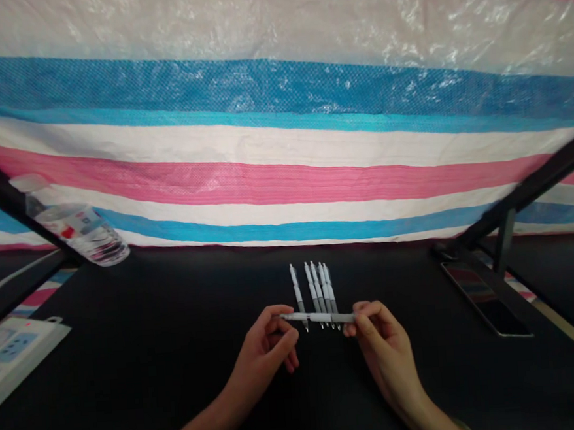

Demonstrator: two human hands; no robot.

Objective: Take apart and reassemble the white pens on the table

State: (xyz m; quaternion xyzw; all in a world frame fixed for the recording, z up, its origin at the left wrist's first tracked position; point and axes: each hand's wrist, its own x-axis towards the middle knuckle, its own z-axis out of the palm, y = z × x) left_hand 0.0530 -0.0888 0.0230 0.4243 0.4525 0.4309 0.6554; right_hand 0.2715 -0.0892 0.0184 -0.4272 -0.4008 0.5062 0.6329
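Note:
A white and grey click pen (321, 317) is held level between my two hands, above the black tabletop. My right hand (387, 342) pinches its grey end between thumb and fingers. At the white end, the curled fingers of my left hand (264, 347) close on the pen; exactly where they touch it is hard to see. Just behind the held pen lie several similar pens (321, 284), side by side with their clicker ends pointing away from me. One more pen (296, 286) lies slightly apart on their left. The held pen covers part of their lower ends.
A phone (487, 299) lies on the right near a black folding support (507, 232). On the left are a white power strip (22, 358) and a tilted clear bottle (84, 232). A striped plastic sheet (285, 182) hangs behind the black table (175, 301).

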